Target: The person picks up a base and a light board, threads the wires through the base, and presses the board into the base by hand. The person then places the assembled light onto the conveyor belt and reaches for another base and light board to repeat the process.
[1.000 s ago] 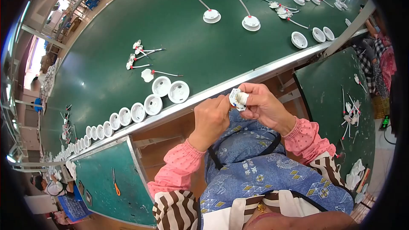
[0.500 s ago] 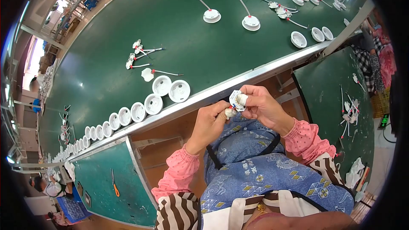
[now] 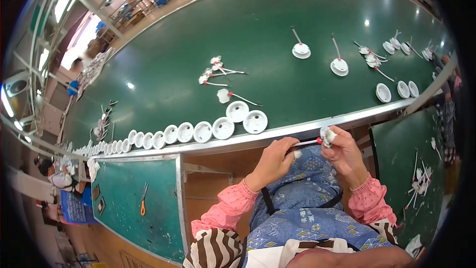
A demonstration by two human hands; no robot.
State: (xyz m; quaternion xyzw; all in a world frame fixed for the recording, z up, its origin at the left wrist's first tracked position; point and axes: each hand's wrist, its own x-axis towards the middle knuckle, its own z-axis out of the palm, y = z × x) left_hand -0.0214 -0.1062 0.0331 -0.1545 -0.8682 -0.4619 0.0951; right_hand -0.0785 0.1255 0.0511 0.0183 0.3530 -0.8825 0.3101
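Observation:
In front of my apron, my right hand (image 3: 345,155) pinches a small white cable part (image 3: 326,134) between thumb and fingers. A red collar joins that part to a white cable (image 3: 306,143), which runs left. My left hand (image 3: 273,163) has its thumb and fingers closed on the cable's other end. A pale covering shows on the left thumb. Nearest to my left hand on the table are white round cups (image 3: 255,121), the closest ones standing at the metal edge. Details of the small part are partly hidden by my right fingers.
A long row of white cups (image 3: 202,132) follows the green table's (image 3: 188,39) metal edge. Loose cabled parts (image 3: 224,95) lie behind it. Capped units with cables (image 3: 301,50) stand farther back. Orange-handled scissors (image 3: 143,201) lie on the left side table; more cabled parts (image 3: 420,183) lie right.
My left hand has moved away from the small part and along its cable, which now stretches between both hands. The right hand still holds the part. The camera view has shifted.

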